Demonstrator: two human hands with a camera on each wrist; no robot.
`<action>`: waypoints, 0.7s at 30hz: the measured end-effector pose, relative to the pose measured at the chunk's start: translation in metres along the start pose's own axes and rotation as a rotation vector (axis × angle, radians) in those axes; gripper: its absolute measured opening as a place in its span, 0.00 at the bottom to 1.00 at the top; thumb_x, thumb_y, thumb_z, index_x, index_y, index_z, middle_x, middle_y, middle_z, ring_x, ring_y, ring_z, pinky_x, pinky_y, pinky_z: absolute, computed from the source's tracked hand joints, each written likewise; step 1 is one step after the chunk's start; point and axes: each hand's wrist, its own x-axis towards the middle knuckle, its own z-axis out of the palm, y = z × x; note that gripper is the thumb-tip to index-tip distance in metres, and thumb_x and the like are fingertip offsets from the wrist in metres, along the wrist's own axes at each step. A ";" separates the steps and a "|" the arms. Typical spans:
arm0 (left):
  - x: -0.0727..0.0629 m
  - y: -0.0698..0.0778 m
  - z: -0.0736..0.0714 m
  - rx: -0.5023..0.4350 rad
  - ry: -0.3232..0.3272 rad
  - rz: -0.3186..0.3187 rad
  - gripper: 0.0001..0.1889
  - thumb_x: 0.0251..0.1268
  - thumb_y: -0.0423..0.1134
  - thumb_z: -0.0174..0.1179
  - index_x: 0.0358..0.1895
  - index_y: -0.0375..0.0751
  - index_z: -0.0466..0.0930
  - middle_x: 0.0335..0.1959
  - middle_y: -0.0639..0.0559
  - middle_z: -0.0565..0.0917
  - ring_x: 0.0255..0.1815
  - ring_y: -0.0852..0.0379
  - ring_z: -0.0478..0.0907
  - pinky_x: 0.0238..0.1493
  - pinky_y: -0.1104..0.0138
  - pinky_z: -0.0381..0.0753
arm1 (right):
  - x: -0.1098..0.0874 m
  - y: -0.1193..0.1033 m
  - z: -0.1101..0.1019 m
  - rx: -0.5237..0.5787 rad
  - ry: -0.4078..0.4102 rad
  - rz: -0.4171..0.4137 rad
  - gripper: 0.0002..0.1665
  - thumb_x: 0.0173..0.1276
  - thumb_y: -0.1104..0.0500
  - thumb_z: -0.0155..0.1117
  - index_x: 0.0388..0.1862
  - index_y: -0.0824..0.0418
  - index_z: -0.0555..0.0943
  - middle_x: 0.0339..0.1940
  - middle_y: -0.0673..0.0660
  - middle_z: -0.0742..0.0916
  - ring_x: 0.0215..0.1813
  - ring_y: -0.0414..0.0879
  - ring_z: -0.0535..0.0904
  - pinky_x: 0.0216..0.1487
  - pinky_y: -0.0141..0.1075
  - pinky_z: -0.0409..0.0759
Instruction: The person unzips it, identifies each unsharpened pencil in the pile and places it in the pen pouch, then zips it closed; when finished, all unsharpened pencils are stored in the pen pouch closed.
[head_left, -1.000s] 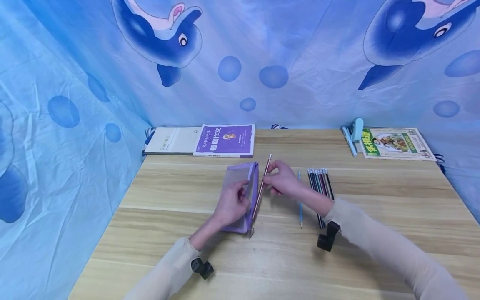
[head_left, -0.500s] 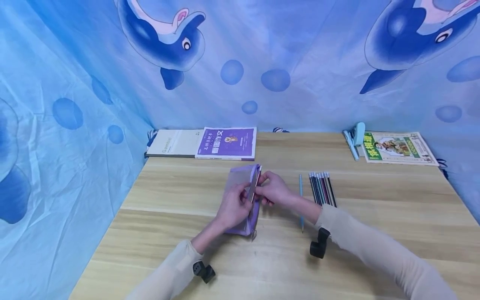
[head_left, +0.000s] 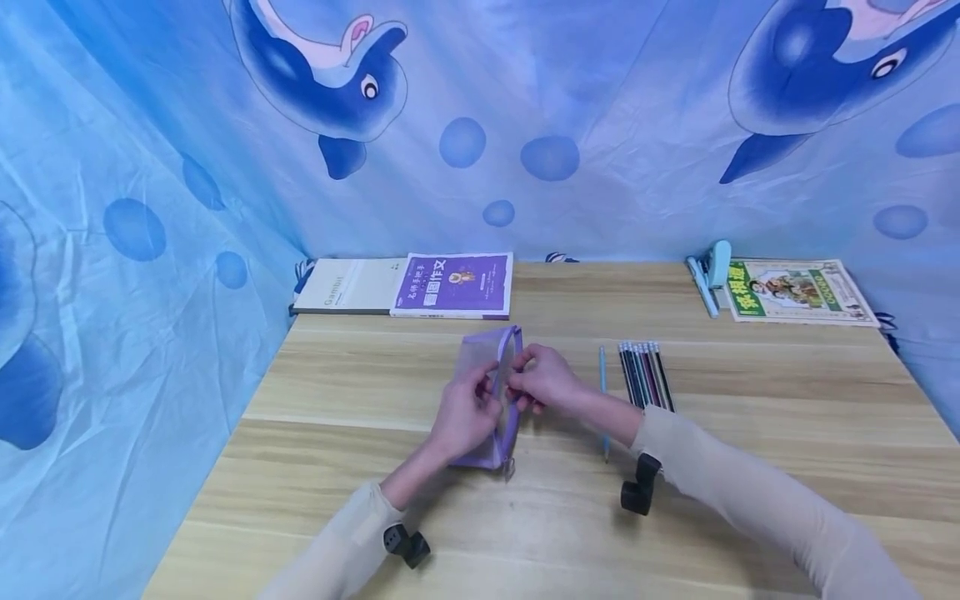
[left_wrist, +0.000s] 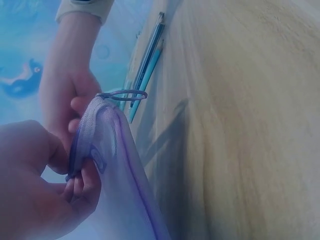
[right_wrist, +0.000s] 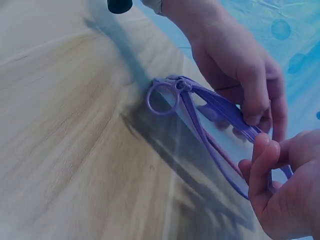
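Note:
A purple-edged, see-through mesh pencil case (head_left: 474, 354) lies at mid-table, its zip opening spread apart on the right side. My left hand (head_left: 463, 412) pinches the near rim of that opening between thumb and fingers. With curled fingers my right hand (head_left: 547, 379) grips the opposite rim; its fingertips partly hide the edge. A ring-shaped zip pull (right_wrist: 162, 99) hangs at the case's end. Inside the opening, the right wrist view shows a thin reddish strip (right_wrist: 222, 152). To the right lies a light blue pencil (head_left: 603, 367), partly under my right forearm.
A row of several dark pencils (head_left: 643, 375) lies right of the blue one. At the back left are a pale notebook (head_left: 348, 285) and a purple book (head_left: 453, 286). A light blue stapler (head_left: 719, 265) and a green-and-white booklet (head_left: 798, 292) lie at the back right.
My right hand has moved left and lowered the reddish pencil into the case; the pencil no longer shows in the head view. The case's opening has widened. My left hand has kept its place.

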 end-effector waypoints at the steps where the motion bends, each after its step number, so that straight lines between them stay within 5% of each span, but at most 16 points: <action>1: 0.000 0.000 -0.001 -0.004 0.003 -0.003 0.29 0.44 0.18 0.58 0.58 0.19 0.74 0.33 0.41 0.79 0.30 0.50 0.80 0.33 0.69 0.83 | -0.002 0.000 -0.003 -0.002 0.000 0.005 0.16 0.65 0.70 0.61 0.49 0.70 0.70 0.29 0.65 0.87 0.17 0.43 0.78 0.12 0.29 0.72; 7: 0.003 0.000 -0.003 0.001 0.005 0.006 0.28 0.44 0.17 0.57 0.57 0.18 0.74 0.33 0.39 0.79 0.30 0.49 0.79 0.33 0.67 0.84 | -0.015 0.000 -0.050 -0.085 0.019 0.030 0.18 0.68 0.66 0.60 0.54 0.71 0.70 0.35 0.66 0.88 0.20 0.45 0.81 0.15 0.30 0.74; 13: 0.007 0.001 -0.003 0.004 -0.007 0.006 0.28 0.44 0.18 0.57 0.56 0.18 0.74 0.32 0.40 0.79 0.30 0.49 0.79 0.33 0.68 0.84 | -0.030 0.006 -0.108 -0.339 0.062 0.026 0.15 0.70 0.63 0.59 0.51 0.72 0.73 0.31 0.64 0.88 0.21 0.46 0.81 0.18 0.32 0.77; 21: 0.007 -0.001 0.003 0.004 -0.016 0.009 0.27 0.44 0.18 0.57 0.56 0.18 0.75 0.32 0.42 0.79 0.30 0.51 0.79 0.33 0.68 0.84 | -0.049 0.017 -0.134 -0.537 0.044 0.026 0.12 0.70 0.63 0.58 0.44 0.74 0.79 0.22 0.57 0.84 0.19 0.43 0.80 0.17 0.34 0.77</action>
